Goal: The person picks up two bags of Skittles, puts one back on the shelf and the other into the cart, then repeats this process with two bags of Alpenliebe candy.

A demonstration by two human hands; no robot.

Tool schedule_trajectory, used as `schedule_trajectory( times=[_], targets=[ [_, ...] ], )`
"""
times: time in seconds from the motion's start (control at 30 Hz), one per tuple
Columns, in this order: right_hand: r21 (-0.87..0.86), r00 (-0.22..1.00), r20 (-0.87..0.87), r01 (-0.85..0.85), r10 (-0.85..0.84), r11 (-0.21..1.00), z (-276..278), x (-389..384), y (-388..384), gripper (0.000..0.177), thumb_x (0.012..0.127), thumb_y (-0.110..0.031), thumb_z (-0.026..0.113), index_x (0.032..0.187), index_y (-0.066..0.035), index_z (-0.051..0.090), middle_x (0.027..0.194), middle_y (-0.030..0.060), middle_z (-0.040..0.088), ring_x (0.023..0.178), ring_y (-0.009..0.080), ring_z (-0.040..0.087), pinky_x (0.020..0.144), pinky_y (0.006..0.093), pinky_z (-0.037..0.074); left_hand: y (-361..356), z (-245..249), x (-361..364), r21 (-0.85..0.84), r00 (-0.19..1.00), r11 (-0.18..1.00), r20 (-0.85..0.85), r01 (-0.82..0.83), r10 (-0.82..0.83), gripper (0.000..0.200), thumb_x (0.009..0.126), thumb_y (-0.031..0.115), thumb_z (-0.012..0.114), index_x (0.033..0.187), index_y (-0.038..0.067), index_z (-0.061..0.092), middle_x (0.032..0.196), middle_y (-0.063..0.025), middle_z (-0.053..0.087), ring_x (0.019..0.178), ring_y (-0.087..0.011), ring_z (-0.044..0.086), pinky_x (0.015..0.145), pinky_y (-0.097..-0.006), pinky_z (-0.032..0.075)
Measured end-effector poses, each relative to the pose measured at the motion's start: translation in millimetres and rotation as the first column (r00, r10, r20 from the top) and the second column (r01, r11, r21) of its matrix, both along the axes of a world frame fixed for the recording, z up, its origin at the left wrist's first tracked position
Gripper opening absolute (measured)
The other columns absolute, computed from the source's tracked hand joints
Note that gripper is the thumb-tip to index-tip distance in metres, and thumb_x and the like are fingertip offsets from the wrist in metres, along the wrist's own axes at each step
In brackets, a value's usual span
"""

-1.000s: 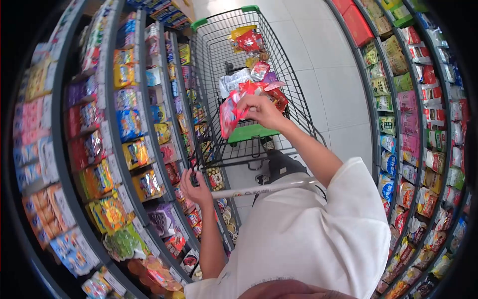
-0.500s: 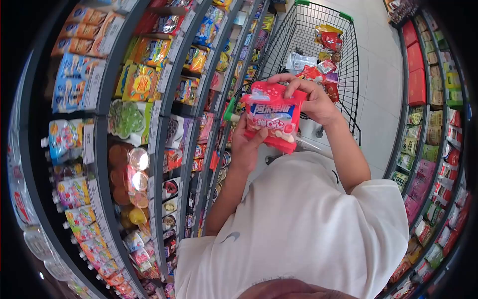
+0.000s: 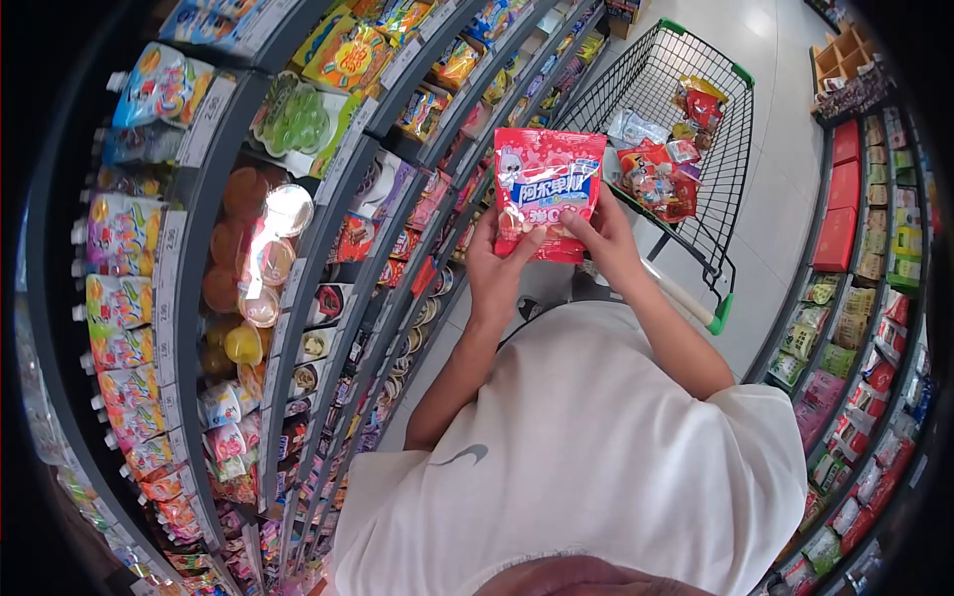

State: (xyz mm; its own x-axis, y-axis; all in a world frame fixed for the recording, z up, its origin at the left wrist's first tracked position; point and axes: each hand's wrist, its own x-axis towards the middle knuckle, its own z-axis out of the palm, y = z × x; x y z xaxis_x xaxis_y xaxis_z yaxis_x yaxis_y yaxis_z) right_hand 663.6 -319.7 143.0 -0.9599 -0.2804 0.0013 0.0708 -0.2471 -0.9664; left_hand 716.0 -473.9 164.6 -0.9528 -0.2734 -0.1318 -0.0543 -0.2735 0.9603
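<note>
A red candy bag [image 3: 549, 179] with a blue label and a white cartoon rabbit is held upright, its printed front toward me. My left hand [image 3: 499, 256] grips its lower left edge, thumb pressed on the front. On the lower right side, my right hand [image 3: 603, 236] pinches it the same way. Most of the fingers are hidden behind the bag. Just beyond it stands a black wire shopping cart [image 3: 730, 164] with green corners, holding several packets, among them a red snack bag [image 3: 661, 179] and a silver-white packet [image 3: 636, 127].
Shelves of sweets and jelly cups [image 3: 260, 256] run along my left, close to my left arm. Another shelf with red boxes [image 3: 837, 238] and small packets lines the right. The cart's handle [image 3: 686, 298] is near my right forearm. Pale floor tiles [image 3: 770, 189] lie between.
The bag has turned from tilted to upright, its front now flat toward me. My right hand has moved from its top edge to its lower right side. The view has shifted.
</note>
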Motion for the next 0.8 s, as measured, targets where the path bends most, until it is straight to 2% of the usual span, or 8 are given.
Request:
schedule_trajectory(
  times=[0.17, 0.27, 0.3, 0.4, 0.47, 0.57, 0.67, 0.8],
  targets=[
    [-0.037, 0.999, 0.046, 0.028, -0.026, 0.999, 11.0, 25.6, -11.9, 0.035, 0.095, -0.009, 0.061, 0.127, 0.0, 0.049, 0.115, 0.0077, 0.063, 0.105, 0.0118, 0.059, 0.094, 0.0288, 0.047, -23.2, -7.4, 25.4, 0.37, 1.0, 0.929, 0.027, -0.008, -0.002, 0.039, 0.099, 0.025, 0.059, 0.128, 0.0, 0.053, 0.117, -0.0073, 0.063, 0.104, -0.0123, 0.063, 0.088, -0.029, 0.053],
    [-0.031, 0.996, 0.083, 0.026, -0.023, 0.999, 11.1, 38.8, -20.2, 0.034, 0.097, -0.01, 0.059, 0.128, 0.001, 0.05, 0.115, 0.0083, 0.064, 0.105, 0.012, 0.06, 0.093, 0.0288, 0.047, -38.5, -27.4, 40.6, 0.397, 0.995, 0.918, 0.086, 0.014, -0.053, 0.038, 0.101, 0.028, 0.055, 0.128, 0.001, 0.055, 0.115, -0.0071, 0.064, 0.103, -0.0133, 0.064, 0.084, -0.0299, 0.055],
    [-0.019, 0.992, 0.124, 0.018, -0.016, 1.0, 11.9, 44.7, -22.3, 0.034, 0.097, -0.011, 0.059, 0.128, 0.001, 0.05, 0.115, 0.0085, 0.064, 0.105, 0.0121, 0.061, 0.093, 0.0288, 0.047, -41.2, -30.3, 44.4, 0.413, 0.992, 0.911, 0.113, -0.005, -0.046, 0.035, 0.101, 0.028, 0.055, 0.125, 0.003, 0.056, 0.11, -0.0059, 0.065, 0.096, -0.0124, 0.065, 0.074, -0.0289, 0.056],
    [0.052, 0.989, 0.147, -0.042, 0.034, 0.998, 2.6, 56.3, -26.5, 0.033, 0.099, -0.014, 0.057, 0.128, 0.002, 0.053, 0.115, 0.0094, 0.065, 0.104, 0.0122, 0.061, 0.091, 0.0288, 0.048, -58.3, -31.8, 60.2, 0.509, 0.971, 0.854, 0.132, 0.106, -0.199, 0.031, 0.101, 0.027, 0.055, 0.121, 0.004, 0.057, 0.106, -0.0048, 0.066, 0.088, -0.0114, 0.065, 0.064, -0.0281, 0.054],
    [0.074, 0.995, 0.083, -0.064, 0.058, 0.995, -2.5, 58.9, -31.8, 0.033, 0.099, -0.015, 0.057, 0.127, 0.001, 0.053, 0.112, 0.0084, 0.066, 0.099, 0.0116, 0.063, 0.084, 0.0279, 0.052, -60.7, -33.0, 66.5, 0.47, 0.986, 0.882, 0.133, 0.024, -0.098, 0.027, 0.101, 0.026, 0.055, 0.118, 0.005, 0.058, 0.104, -0.0045, 0.066, 0.083, -0.0107, 0.064, 0.06, -0.0276, 0.053],
    [0.139, 0.971, 0.228, -0.103, 0.07, 0.985, 17.6, 53.5, -39.5, 0.029, 0.099, -0.018, 0.057, 0.123, -0.001, 0.057, 0.104, 0.006, 0.068, 0.086, 0.0097, 0.066, 0.062, 0.0251, 0.055, -64.8, -42.3, 75.2, 0.422, 0.992, 0.899, 0.097, -0.115, 0.082, 0.026, 0.101, 0.026, 0.054, 0.117, 0.006, 0.058, 0.102, -0.0043, 0.065, 0.083, -0.0114, 0.065, 0.06, -0.0285, 0.054],
    [0.168, 0.981, 0.188, -0.079, 0.047, 0.983, 7.3, 26.4, -33.3, 0.026, 0.099, -0.021, 0.058, 0.117, -0.003, 0.059, 0.097, 0.0045, 0.069, 0.074, 0.008, 0.066, 0.046, 0.0227, 0.051, -82.1, -41.5, 79.2, 0.387, 0.966, 0.887, 0.059, -0.253, 0.25, 0.026, 0.1, 0.024, 0.056, 0.118, 0.005, 0.059, 0.101, -0.0033, 0.065, 0.086, -0.0126, 0.066, 0.062, -0.029, 0.055],
    [0.119, 0.984, 0.169, -0.068, 0.047, 0.991, 12.1, -3.9, -37.1, 0.028, 0.097, -0.022, 0.061, 0.119, -0.005, 0.058, 0.101, 0.0049, 0.069, 0.079, 0.0085, 0.067, 0.05, 0.0224, 0.052, -98.6, -29.2, 83.6, 0.401, 0.917, 0.836, 0.031, -0.375, 0.397, 0.026, 0.099, 0.022, 0.057, 0.117, 0.004, 0.059, 0.101, -0.0037, 0.066, 0.085, -0.0129, 0.067, 0.062, -0.0292, 0.055]
  ],
)
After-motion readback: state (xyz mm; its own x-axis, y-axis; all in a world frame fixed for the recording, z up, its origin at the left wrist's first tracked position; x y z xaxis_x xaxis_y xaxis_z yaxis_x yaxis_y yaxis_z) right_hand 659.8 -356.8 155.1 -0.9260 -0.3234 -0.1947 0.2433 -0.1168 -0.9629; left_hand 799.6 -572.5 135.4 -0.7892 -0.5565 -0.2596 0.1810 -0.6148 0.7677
